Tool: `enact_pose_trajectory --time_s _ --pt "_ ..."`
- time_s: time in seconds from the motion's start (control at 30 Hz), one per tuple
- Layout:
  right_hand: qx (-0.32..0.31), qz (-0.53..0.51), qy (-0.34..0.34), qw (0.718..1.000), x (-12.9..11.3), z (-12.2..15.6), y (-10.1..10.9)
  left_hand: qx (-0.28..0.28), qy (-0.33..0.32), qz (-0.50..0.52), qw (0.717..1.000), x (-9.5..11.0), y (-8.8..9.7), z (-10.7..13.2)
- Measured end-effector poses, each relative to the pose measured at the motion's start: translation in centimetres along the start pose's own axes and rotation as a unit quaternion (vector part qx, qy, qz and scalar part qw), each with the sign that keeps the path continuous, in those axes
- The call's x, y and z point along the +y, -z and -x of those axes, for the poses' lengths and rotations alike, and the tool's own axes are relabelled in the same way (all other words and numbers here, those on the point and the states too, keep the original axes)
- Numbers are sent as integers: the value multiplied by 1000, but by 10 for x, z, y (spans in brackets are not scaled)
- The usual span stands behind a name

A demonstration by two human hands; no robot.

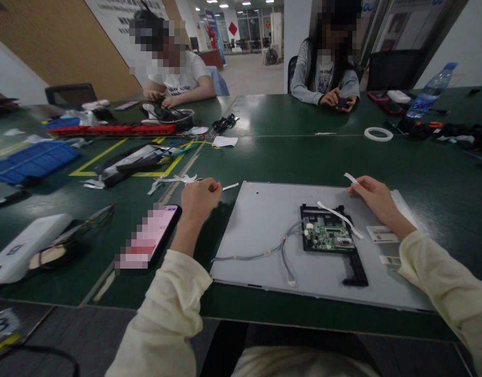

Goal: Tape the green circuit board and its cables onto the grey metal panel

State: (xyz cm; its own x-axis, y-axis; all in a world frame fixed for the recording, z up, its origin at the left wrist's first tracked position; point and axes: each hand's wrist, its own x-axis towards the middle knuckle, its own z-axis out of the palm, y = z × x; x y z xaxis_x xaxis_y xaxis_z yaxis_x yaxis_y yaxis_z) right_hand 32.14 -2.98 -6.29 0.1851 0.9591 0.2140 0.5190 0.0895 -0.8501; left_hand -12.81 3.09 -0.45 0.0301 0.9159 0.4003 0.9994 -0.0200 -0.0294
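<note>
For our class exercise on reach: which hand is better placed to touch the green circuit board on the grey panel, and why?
Probably the right hand: it rests over the grey panel, close to the circuit board. The left hand sits off the panel's left edge, pinching a white strip.

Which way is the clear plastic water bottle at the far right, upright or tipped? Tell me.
Tipped: the clear plastic water bottle leans, blue cap up and to the right, base down on the green table.

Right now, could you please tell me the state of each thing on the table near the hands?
Left hand: closed on a white strip.
Right hand: pinching a white strip.
Metal panel: lying flat.
Circuit board: exposed, on the panel.
Phone: screen lit.
</note>
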Motion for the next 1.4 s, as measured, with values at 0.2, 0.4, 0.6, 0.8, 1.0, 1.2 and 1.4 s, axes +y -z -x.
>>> enact_pose_trajectory --time_s 0.2,0.4,0.6,0.8,1.0,1.2,1.4 --pt "1 0 0 1000 0 0 0 -27 -62 5 998 4 3 0" --pt "0 -9 2 1000 -1 0 0 -14 -24 -9 1000 2 4 -1" --pt "0 9 -1 1000 0 0 1 29 26 -33 999 -8 3 -3" --pt "-4 4 -2 1000 0 0 1 50 70 -50 995 -31 -3 -7" --pt "-4 -3 -2 1000 1 -1 0 -16 32 19 999 -34 -18 -9" --pt "-16 -9 -6 1000 5 -3 -1 -27 -64 95 993 -15 -33 -13" --pt "-9 -2 -4 1000 1 -1 -1 -27 -58 115 991 -6 -40 -17"
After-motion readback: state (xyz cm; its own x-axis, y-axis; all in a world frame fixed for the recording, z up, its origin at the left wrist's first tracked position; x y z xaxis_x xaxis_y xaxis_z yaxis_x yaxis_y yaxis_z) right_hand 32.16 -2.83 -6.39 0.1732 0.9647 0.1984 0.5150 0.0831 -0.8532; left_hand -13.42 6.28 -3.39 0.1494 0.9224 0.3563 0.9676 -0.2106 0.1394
